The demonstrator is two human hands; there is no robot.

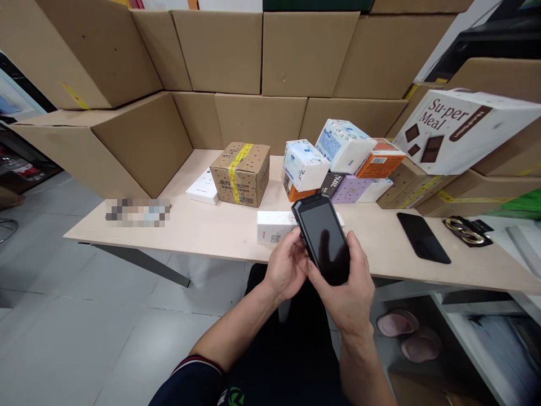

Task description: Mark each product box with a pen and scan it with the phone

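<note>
A black handheld device like a rugged smartphone (324, 237) is tilted up in front of me, its dark screen facing me. My right hand (349, 287) grips its lower part, thumb along the bottom left edge and fingers on the right side. My left hand (288, 262) closes on its left edge, with some fingertips hidden behind it. Just beyond lies a white power bank box (274, 226), partly covered by the device and my left fingers.
On the wooden table (220, 231) stand a taped carton (240, 175), a flat white box (203, 186), tissue packs (306, 163) and a purple box (350, 189). To the right lie a black phone (423, 238) and gold rings (465, 230). Cardboard boxes (310, 53) wall the back.
</note>
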